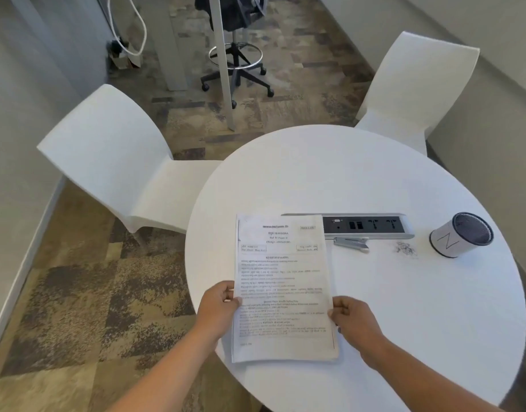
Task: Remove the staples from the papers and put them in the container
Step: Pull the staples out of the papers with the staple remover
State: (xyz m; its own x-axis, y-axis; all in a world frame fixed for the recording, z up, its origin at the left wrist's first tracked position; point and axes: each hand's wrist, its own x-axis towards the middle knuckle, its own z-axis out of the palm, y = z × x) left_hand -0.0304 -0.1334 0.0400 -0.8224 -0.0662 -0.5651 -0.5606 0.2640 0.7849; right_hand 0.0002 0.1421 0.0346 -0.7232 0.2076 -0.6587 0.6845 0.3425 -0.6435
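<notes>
I had the stapled papers (282, 288) pinched by their two long edges, my left hand (218, 306) closed on the left margin with the thumb on top, and my right hand (349, 318) closed on the right margin the same way. The sheaf hung over the near-left part of the round white table (389, 179), its top edge just covering the left end of the power strip (365, 226) set into the tabletop. I could not make out any staple in the sheets; the print was too blurred. The metal staple remover (351, 243) lay just beside the papers' right edge, under the power strip, and a small heap of loose staples (406, 249) sat between it and the container (460, 234), close to the container's base but outside it. That heap worried me most: had I swept the papers down to the right, their edge could have scattered the staples across the table or off it. The container looked light and stood near the table's rim, so a careless reach might have tipped it. Letting go with one hand could have let the sheets sag and fan.
</notes>
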